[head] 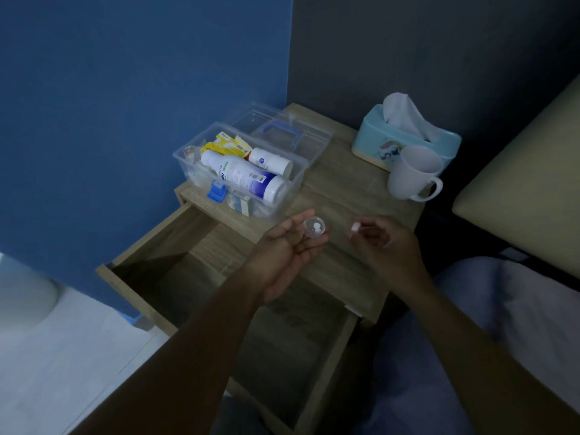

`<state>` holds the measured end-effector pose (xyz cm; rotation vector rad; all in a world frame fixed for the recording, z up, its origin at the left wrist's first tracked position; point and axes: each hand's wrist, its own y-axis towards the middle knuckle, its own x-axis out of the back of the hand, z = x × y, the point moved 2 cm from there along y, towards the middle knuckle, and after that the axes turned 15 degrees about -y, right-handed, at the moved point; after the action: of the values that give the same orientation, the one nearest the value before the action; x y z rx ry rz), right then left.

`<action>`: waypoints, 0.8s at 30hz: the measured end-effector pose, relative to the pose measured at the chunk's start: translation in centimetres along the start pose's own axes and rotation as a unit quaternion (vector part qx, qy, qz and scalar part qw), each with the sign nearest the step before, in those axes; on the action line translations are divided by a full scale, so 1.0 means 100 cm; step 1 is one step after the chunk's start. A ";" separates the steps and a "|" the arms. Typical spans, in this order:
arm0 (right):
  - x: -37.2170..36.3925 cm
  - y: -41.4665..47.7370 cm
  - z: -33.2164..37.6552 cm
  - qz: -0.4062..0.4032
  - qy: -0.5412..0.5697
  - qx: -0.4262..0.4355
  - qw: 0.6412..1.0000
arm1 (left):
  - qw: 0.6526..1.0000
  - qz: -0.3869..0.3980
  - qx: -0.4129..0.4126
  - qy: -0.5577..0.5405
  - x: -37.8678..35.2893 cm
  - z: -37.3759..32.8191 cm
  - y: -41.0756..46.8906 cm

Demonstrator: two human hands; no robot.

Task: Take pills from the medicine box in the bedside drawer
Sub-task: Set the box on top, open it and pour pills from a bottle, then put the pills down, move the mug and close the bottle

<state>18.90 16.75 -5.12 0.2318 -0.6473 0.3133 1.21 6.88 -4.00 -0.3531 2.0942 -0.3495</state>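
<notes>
The clear plastic medicine box stands open on the bedside table, its lid with a blue handle folded back. Inside lie a large white bottle, a smaller white bottle and yellow packets. My left hand is palm up over the table's front edge and holds a small clear round cup with white pills in it on its fingers. My right hand hovers just right of it, pinching a small white pill at its fingertips.
The wooden drawer below the table is pulled out towards me. A white mug and a light-blue tissue box stand at the table's back right. A blue wall is on the left, the bed on the right.
</notes>
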 end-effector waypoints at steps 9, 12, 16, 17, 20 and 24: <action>-0.017 -0.027 -0.030 -0.064 -0.052 -0.019 0.996 | 0.929 -0.075 -0.123 0.340 -0.001 0.008 0.014; -0.016 -0.032 -0.030 -0.066 -0.087 -0.006 0.994 | 0.885 -0.041 -0.170 0.432 -0.001 0.014 0.019; -0.015 -0.038 -0.030 -0.071 -0.125 0.004 0.990 | 0.820 -0.001 -0.185 0.542 0.002 0.024 0.026; -0.014 -0.040 -0.030 -0.081 -0.134 0.008 0.988 | 0.802 0.004 -0.190 0.566 0.004 0.026 0.028; -0.015 -0.046 -0.028 -0.105 -0.155 0.027 0.982 | 0.765 0.003 -0.181 0.619 0.009 0.033 0.032; -0.017 -0.054 -0.030 -0.104 -0.129 0.022 0.986 | 0.753 0.001 -0.177 0.633 0.007 0.034 0.033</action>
<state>21.24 12.26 -9.12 0.3837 -0.8655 0.0975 3.40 9.23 -7.51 -0.3711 3.5420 -0.1709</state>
